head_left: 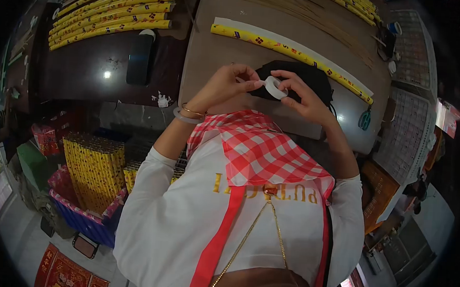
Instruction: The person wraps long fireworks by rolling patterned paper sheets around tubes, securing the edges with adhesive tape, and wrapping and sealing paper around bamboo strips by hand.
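A roll of white tape [276,87] is held up over a black cloth item [317,81] near the table's front edge. My right hand [301,98] has its fingers curled round the roll's right side. From the left, my left hand [235,84] pinches the tape's loose end between thumb and fingers, close to the roll. Beyond my hands, a long yellow patterned tube [290,53] lies slantwise on the table along a white strip [265,35].
Several yellow tubes [112,24] lie at the back left, near a dark phone [139,60]. Thin sticks [317,19] stretch across the back. Green-handled scissors [364,120] lie at the right edge. A blue basket [82,224] with upright yellow tubes stands at lower left.
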